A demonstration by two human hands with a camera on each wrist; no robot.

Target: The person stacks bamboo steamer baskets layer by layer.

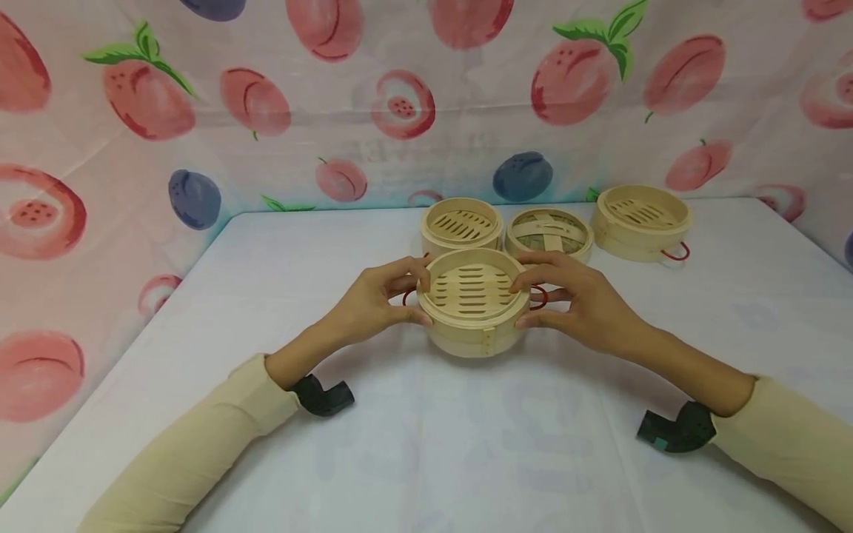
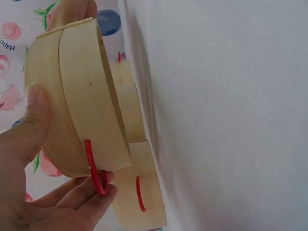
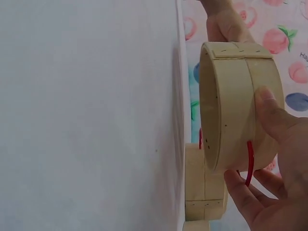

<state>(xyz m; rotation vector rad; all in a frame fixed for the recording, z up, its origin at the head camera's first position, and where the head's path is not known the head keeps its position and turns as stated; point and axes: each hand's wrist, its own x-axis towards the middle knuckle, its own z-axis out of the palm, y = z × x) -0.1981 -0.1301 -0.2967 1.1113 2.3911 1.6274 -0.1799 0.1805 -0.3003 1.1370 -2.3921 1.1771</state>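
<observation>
Both hands hold a round bamboo steamer basket point(image 1: 474, 344) with a slatted floor, one hand at each side. It hangs above the table, tilted so the slats face the head camera. My left hand point(image 1: 373, 303) grips the left side, its thumb on the wall point(image 2: 77, 96) and its fingertips by the red loop handle point(image 2: 94, 168). My right hand point(image 1: 589, 303) grips the right side the same way, its thumb on the wall and its fingers near the other red handle point(image 3: 250, 161). In the wrist views, the basket's lower rim is apart from the table.
Behind stand another steamer basket point(image 1: 461, 244), a woven bamboo lid point(image 1: 549, 235) with crossed bands, and a basket point(image 1: 633, 243) with a red handle at the right. A white cloth covers the table point(image 1: 426, 444). A fruit-print curtain point(image 1: 466, 96) hangs behind.
</observation>
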